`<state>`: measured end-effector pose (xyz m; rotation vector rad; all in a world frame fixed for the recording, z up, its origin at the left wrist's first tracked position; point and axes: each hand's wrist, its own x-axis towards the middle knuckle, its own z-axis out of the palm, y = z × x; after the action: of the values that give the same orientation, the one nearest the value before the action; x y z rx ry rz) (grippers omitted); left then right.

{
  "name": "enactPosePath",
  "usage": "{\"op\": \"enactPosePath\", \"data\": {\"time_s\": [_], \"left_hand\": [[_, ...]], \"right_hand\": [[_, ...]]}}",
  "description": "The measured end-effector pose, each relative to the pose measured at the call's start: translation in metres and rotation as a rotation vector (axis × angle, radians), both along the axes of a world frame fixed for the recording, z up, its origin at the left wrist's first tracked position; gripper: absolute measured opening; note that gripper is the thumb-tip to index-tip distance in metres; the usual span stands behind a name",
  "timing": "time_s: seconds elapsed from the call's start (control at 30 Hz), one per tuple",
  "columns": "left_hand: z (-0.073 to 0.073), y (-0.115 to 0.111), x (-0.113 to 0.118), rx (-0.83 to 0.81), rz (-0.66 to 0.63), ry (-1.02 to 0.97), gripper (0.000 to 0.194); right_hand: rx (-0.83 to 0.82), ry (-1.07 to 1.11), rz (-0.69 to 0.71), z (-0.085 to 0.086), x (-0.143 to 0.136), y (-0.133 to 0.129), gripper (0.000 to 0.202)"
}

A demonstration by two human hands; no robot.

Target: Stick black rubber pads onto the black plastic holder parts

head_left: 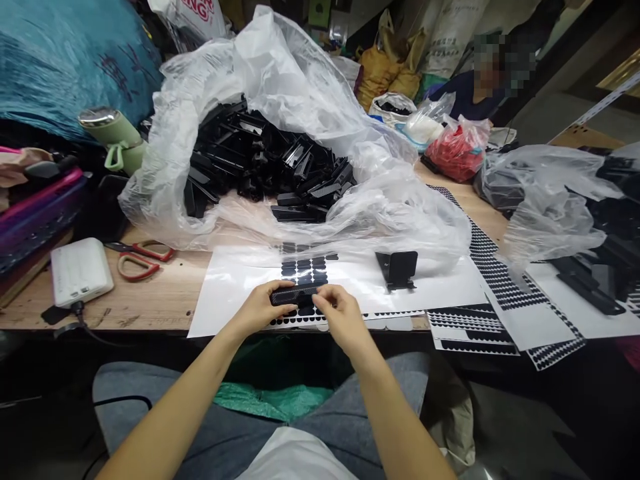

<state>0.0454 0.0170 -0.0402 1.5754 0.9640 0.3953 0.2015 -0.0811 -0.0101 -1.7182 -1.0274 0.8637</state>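
A slim black plastic part (295,295) with a patterned face lies level between my hands, over the front of the white sheet. My left hand (255,308) is closed around its left end, fingers above and thumb below. At its right end, my right hand (343,313) pinches with thumb and forefinger; whether a small sticker is also between these fingertips cannot be made out. Just behind the part, rows of black stickers (304,268) run along the white backing sheet (230,277). To the right, a black folded stand (400,268) stands upright on the sheet.
A big clear plastic bag (300,60) spills a heap of black parts (260,157) behind the sheet. Red-handled scissors (143,260), a white power bank (81,273) and a green tumbler (117,137) are left. More sticker sheets (500,280) overlap at right. A person (470,97) sits beyond.
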Motion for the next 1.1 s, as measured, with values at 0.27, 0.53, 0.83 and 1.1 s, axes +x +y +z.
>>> {"op": "enactPosePath", "data": {"time_s": [0.27, 0.53, 0.83, 1.1], "left_hand": [[-0.005, -0.002, -0.001, 0.109, -0.009, -0.063, 0.043], [-0.005, -0.003, -0.004, 0.170, -0.030, -0.054, 0.042], [-0.006, -0.004, -0.005, 0.245, -0.024, -0.047, 0.040], [-0.006, -0.005, -0.005, 0.259, -0.029, -0.050, 0.039]], "right_hand": [[-0.049, 0.027, 0.069, -0.014, -0.026, 0.025, 0.013], [-0.059, 0.031, 0.059, -0.011, -0.028, 0.024, 0.015], [-0.063, -0.060, 0.043, -0.008, -0.033, 0.024, 0.013], [-0.031, -0.139, 0.011, -0.014, -0.037, 0.024, 0.010]]}}
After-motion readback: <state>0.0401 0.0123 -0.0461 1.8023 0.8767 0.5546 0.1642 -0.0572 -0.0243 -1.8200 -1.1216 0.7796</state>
